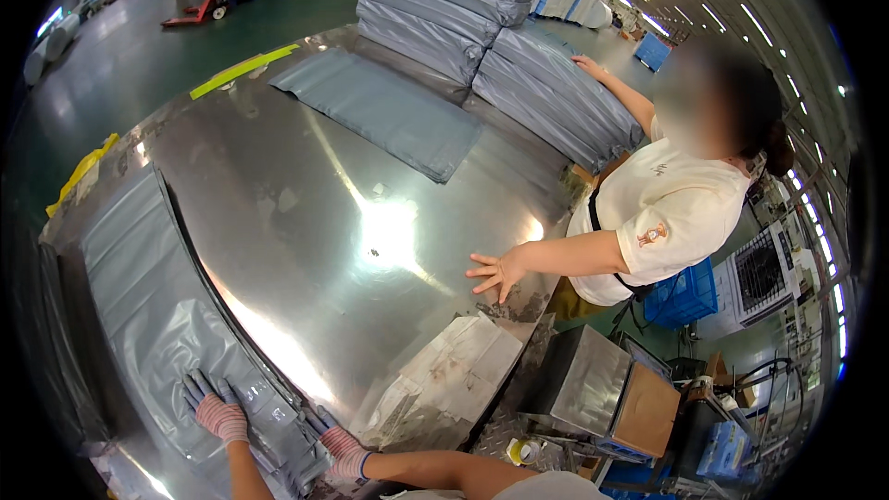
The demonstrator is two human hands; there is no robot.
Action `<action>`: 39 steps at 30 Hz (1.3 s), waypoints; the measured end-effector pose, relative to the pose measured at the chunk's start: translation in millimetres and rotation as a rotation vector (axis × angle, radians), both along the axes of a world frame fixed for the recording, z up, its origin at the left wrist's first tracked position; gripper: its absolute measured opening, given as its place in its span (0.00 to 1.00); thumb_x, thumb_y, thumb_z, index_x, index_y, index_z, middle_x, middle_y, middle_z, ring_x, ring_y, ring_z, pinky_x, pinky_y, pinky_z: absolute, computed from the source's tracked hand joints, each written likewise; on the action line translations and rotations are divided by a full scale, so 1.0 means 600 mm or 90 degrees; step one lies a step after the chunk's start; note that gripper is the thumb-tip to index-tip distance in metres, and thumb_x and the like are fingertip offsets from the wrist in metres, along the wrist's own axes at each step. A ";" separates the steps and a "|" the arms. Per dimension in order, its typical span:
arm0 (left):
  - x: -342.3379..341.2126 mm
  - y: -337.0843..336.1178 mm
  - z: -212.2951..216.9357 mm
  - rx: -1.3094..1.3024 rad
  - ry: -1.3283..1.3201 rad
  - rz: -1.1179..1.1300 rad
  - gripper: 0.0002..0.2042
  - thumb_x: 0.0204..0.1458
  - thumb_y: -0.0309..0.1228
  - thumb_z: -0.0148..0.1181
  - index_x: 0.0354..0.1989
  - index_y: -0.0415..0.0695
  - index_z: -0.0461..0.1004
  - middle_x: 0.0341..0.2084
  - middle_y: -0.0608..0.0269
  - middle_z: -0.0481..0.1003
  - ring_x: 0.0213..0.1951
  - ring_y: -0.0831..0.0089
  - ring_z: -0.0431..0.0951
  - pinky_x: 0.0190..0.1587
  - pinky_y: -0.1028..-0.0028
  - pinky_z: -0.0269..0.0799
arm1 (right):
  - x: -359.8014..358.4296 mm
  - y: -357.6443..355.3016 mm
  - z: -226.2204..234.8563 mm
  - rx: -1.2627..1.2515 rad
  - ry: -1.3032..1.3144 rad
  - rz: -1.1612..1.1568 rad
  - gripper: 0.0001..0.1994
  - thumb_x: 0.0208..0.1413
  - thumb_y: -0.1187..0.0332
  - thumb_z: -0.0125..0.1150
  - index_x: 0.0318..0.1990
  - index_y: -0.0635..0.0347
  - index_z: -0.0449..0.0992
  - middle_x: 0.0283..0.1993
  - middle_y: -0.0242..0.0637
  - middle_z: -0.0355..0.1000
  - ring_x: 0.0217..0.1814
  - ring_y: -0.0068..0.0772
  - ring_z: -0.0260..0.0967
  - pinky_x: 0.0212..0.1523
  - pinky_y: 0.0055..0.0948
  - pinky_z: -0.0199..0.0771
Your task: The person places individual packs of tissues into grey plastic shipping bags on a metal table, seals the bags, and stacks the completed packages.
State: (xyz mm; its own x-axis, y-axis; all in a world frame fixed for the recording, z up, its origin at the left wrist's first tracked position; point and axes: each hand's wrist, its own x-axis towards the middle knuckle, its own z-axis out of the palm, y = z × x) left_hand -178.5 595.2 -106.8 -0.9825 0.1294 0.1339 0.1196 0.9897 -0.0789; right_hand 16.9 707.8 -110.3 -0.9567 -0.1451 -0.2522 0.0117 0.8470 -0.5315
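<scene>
A stack of flat grey plastic sheets with a glossy top [130, 264] lies along the left side of a broad, shiny metal surface [259, 194], its lower end reaching toward the near edge. The person's left hand [219, 407], in a glove with grey fingers and a red-and-white striped back, rests palm down on that lower end. Its forearm rises from the near edge; the fingers point away from the body, slightly parted, and the grip is clamped on nothing visible. The right hand [343, 444], gloved alike, is at the right border of the stack. Its forearm crosses low from the right, almost along the near edge, with the fingers extended toward the upper left; whether this grip pinches the sheets cannot be told.

A creased off-white board [454, 375] lies toward the near right corner of the surface. Toward the far edge is a separate flat grey plastic sheet [380, 116], and beyond it stand piled grey plastic-wrapped bundles [431, 14]. A yellow-green strip [244, 72] runs along the far left edge.

At the right edge, a co-worker in a white short-sleeved shirt [681, 199] stretches one bare hand [498, 275] out, fingers spread, toward the middle of the surface; the other hand [587, 65] is at the bundles.
</scene>
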 end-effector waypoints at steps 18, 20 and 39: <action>-0.033 -0.005 -0.009 0.033 0.003 -0.027 0.26 0.55 0.45 0.40 0.60 0.45 0.58 0.61 0.52 0.56 0.62 0.56 0.53 0.64 0.64 0.46 | 0.054 0.227 0.009 0.243 0.093 -0.187 0.27 0.54 0.55 0.44 0.60 0.59 0.58 0.62 0.45 0.54 0.67 0.44 0.47 0.66 0.50 0.37; -0.038 -0.004 -0.017 0.030 0.016 -0.026 0.26 0.56 0.45 0.40 0.60 0.45 0.58 0.60 0.52 0.56 0.62 0.56 0.53 0.63 0.64 0.47 | 0.051 0.225 0.012 0.245 0.096 -0.200 0.27 0.54 0.55 0.44 0.59 0.59 0.58 0.61 0.45 0.55 0.66 0.45 0.47 0.66 0.50 0.37; 0.256 0.221 -0.024 0.312 -0.166 -0.539 0.22 0.49 0.39 0.43 0.48 0.36 0.66 0.50 0.40 0.63 0.57 0.45 0.58 0.62 0.50 0.43 | 0.040 0.233 0.022 0.206 0.092 -0.224 0.29 0.48 0.57 0.47 0.58 0.58 0.59 0.62 0.43 0.54 0.66 0.40 0.47 0.66 0.47 0.39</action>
